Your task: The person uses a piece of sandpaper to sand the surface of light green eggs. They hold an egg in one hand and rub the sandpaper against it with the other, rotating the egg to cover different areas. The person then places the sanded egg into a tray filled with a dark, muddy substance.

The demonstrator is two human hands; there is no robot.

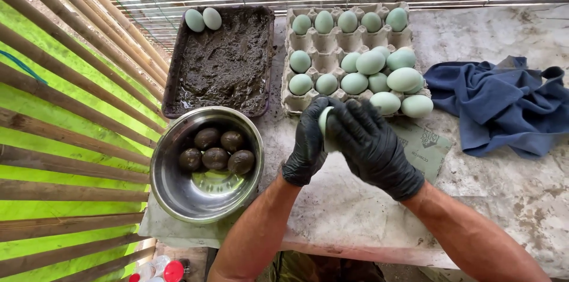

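Observation:
Both my hands wear black gloves and meet over the table's middle. My left hand (307, 145) and my right hand (373, 145) are wrapped around one pale green egg (325, 122), of which only a sliver shows between the fingers. Just behind them stands a grey cardboard egg tray (314, 42) with several pale green eggs, some piled loosely at its right side (403, 79). Left of my hands sits a steel bowl (178, 196) holding several mud-coated dark eggs (215, 158).
A dark tray of wet mud (225, 59) lies behind the bowl, with two pale eggs (203, 19) in its far left corner. A crumpled blue cloth (504, 104) lies at the right. Sandpaper sheet (424, 145) under my right hand. Wooden slats (71, 104) fence the left.

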